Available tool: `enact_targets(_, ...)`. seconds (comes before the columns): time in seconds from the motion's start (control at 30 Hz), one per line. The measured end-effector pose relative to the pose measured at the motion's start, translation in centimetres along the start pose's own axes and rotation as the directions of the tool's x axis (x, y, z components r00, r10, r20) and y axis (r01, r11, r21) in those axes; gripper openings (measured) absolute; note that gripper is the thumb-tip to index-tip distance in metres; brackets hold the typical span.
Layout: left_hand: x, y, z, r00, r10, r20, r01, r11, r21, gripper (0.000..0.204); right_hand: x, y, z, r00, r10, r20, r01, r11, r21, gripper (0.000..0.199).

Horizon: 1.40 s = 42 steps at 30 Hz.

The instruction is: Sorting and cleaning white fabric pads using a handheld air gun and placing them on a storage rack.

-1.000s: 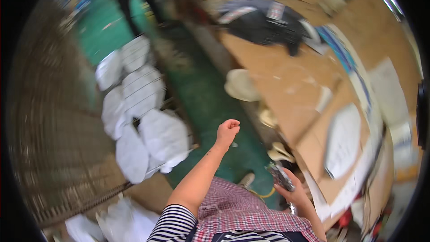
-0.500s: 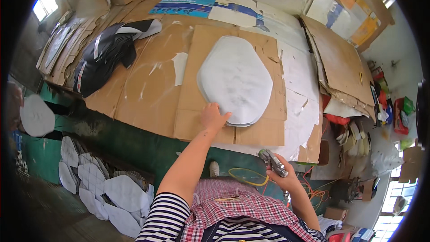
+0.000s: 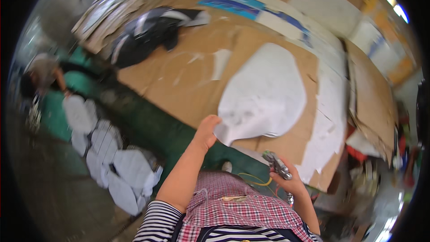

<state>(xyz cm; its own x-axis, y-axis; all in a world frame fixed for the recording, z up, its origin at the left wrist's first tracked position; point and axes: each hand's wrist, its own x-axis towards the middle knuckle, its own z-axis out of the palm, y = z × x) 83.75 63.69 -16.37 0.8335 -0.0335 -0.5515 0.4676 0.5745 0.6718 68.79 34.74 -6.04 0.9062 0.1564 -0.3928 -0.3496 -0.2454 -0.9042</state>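
Observation:
My left hand (image 3: 207,131) pinches the near left edge of a white, rounded sheet (image 3: 266,92), and the held corner bends up past the table's front edge. Most of the sheet still lies on a flat cardboard piece (image 3: 295,136) on the table. Whether more sheets lie beneath it is hidden. In my right hand (image 3: 289,180), close to my body at the table edge, is a silver spray gun (image 3: 277,165). Its nozzle end points up and to the left, apart from the sheet.
Dark clothing (image 3: 148,36) lies at the table's far left. Cardboard sheets (image 3: 371,94) are stacked on the right. Left on the floor, a rack holds several white pieces (image 3: 130,166); a person (image 3: 45,71) reaches toward them. A yellow hose (image 3: 255,181) runs near my feet.
My left hand has gripped the sheet's edge and pulled it up toward me, bending its corner. The view has turned left. The other person has bent to the rack with a white piece.

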Motion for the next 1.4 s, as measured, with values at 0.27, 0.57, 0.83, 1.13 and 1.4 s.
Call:
enact_targets(0.27, -17.6, 3.7, -10.0, 0.993, 0.116, -0.037, -0.119, 0.855, -0.505, 0.044, 4.7, -1.6, 3.5, 0.96, -0.053, 0.274, 0.076, 0.994, -0.074, 0.053)
enact_targets(0.57, -22.9, 5.1, -24.5, 0.861, 0.08, -0.502, -0.408, 0.699, -0.588, 0.052, 9.4, -3.9, 14.7, 0.853, 0.046, 0.52, 0.089, 0.968, -0.233, 0.056)
enact_targets(0.83, -14.3, 10.6, -48.4, 0.662, 0.114, -0.74, -0.624, 0.632, -0.461, 0.04, 12.1, -1.5, 23.2, 0.767, 0.17, 0.619, 0.09, 0.927, -0.365, 0.06)
enact_targets(1.13, -13.0, 24.4, -63.8, 0.417, 0.437, -0.797, -0.885, 0.393, -0.248, 0.047, 14.7, -0.8, 32.4, 0.736, 0.301, 0.607, 0.076, 0.854, -0.515, 0.06)
enact_targets(1.4, -12.0, 12.0, -66.5, 0.51, 0.114, -0.853, -0.813, 0.386, -0.435, 0.046, 15.5, -0.5, 35.3, 0.709, 0.36, 0.607, 0.051, 0.831, -0.553, 0.062)
